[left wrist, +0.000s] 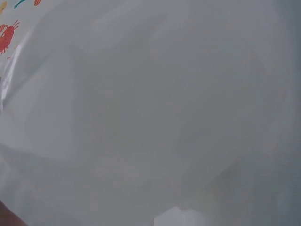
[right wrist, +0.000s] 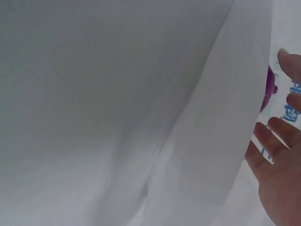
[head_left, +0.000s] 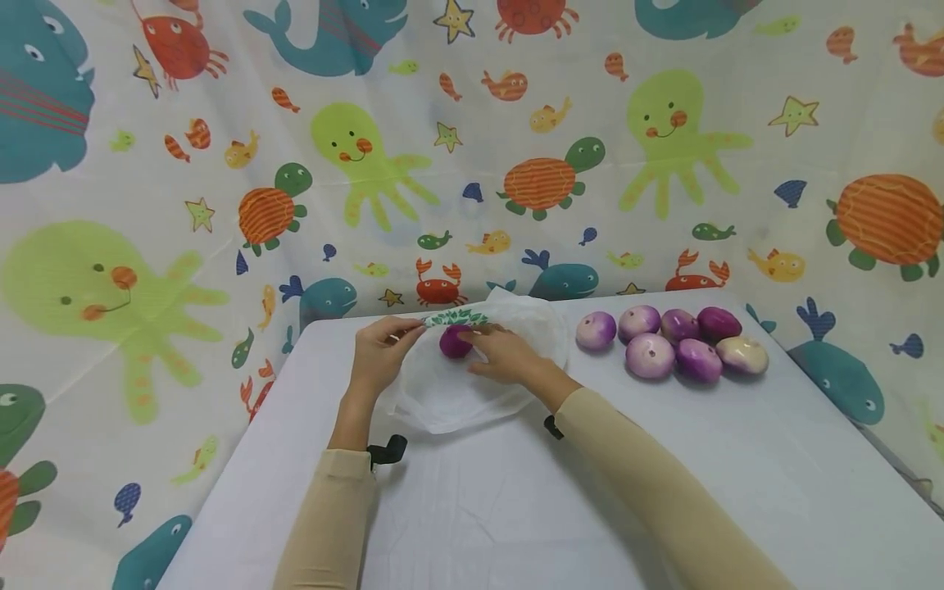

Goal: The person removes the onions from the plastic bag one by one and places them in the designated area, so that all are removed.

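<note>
A thin white plastic bag (head_left: 442,401) with a green leaf print lies spread on the table. My left hand (head_left: 379,352) pinches its far edge on the left, thumb against fingers. One dark purple onion (head_left: 455,342) sits at the bag, between my hands. My right hand (head_left: 505,356) is at the onion's right side, fingertips close by it. In the right wrist view the fingers of that hand (right wrist: 282,155) are spread and loosely bent, and a sliver of the onion (right wrist: 269,89) shows past the bag. White bag film (left wrist: 155,103) fills most of the left wrist view.
Several purple and pale onions (head_left: 650,356) stand grouped on the right of the white table (head_left: 472,508). A curtain (head_left: 472,123) printed with sea animals hangs behind the table and along its sides. Black straps with small cameras (head_left: 388,450) sit at the wrists.
</note>
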`<state>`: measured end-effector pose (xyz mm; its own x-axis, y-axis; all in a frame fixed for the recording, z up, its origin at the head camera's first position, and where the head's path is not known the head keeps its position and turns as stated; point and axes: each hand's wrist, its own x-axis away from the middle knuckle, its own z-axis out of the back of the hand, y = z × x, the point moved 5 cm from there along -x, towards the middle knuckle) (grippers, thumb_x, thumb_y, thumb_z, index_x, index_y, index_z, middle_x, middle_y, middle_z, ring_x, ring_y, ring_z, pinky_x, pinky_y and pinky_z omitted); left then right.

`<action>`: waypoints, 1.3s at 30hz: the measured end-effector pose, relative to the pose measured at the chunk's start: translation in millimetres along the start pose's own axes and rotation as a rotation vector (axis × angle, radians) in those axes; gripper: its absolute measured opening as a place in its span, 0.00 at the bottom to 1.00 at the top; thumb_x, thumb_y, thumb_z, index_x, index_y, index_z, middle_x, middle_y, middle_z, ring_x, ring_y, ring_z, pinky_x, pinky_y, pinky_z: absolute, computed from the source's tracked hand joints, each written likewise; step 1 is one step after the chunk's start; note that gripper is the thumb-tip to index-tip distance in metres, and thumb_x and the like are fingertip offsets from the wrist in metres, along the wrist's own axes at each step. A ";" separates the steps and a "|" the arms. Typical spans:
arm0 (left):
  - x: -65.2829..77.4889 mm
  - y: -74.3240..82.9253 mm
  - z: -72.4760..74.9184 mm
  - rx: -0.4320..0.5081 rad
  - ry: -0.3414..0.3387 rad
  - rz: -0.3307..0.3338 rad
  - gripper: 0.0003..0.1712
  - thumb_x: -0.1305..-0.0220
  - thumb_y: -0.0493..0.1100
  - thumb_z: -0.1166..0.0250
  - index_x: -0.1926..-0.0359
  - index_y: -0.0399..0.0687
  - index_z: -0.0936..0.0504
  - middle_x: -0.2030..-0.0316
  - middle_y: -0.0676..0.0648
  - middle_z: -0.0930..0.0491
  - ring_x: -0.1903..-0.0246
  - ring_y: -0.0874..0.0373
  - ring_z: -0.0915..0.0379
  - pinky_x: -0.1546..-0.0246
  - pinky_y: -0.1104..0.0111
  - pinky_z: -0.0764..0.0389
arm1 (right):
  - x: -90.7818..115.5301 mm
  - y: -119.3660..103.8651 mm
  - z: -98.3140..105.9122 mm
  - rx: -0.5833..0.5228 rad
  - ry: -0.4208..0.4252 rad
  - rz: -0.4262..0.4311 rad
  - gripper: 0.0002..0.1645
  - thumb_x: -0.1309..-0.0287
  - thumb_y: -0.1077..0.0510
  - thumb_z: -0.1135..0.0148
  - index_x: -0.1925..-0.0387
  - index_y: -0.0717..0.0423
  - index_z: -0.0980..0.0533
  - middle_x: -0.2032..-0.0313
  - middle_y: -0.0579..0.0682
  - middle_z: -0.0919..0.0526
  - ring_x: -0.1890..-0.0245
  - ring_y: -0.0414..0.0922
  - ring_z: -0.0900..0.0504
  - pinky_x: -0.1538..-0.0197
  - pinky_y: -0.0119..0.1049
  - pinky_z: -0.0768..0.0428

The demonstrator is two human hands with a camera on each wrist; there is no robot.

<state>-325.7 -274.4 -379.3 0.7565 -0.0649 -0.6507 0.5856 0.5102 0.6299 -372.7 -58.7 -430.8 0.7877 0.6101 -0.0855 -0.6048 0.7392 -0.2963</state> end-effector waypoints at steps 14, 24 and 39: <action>0.6 4.0 0.6 -0.003 0.023 0.000 0.09 0.35 0.36 0.28 0.54 0.45 0.09 0.60 0.45 0.09 0.63 0.57 0.20 0.64 0.83 0.23 | -17.2 -6.6 -11.3 0.110 -0.079 -0.060 0.49 0.33 0.39 0.33 0.18 0.36 0.45 0.19 0.52 0.41 0.19 0.54 0.43 0.20 0.55 0.40; -0.5 4.2 2.2 0.000 0.039 -0.012 0.09 0.37 0.33 0.26 0.55 0.43 0.08 0.60 0.42 0.09 0.64 0.52 0.19 0.66 0.82 0.24 | -26.4 -9.9 -20.2 0.156 -0.184 -0.093 0.51 0.30 0.38 0.37 0.17 0.29 0.55 0.16 0.54 0.53 0.17 0.59 0.51 0.19 0.55 0.44; -2.0 0.7 5.9 -0.014 0.012 -0.029 0.10 0.33 0.39 0.28 0.52 0.48 0.08 0.58 0.47 0.09 0.63 0.55 0.17 0.64 0.81 0.20 | -33.6 -13.7 -24.3 0.122 -0.178 -0.125 0.49 0.29 0.42 0.37 0.17 0.28 0.53 0.17 0.55 0.52 0.18 0.60 0.50 0.22 0.57 0.38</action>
<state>-325.1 -278.9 -375.1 0.7355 -0.0697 -0.6740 0.6034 0.5199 0.6047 -388.0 -96.2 -447.0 0.8308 0.5441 0.1171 -0.5219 0.8347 -0.1756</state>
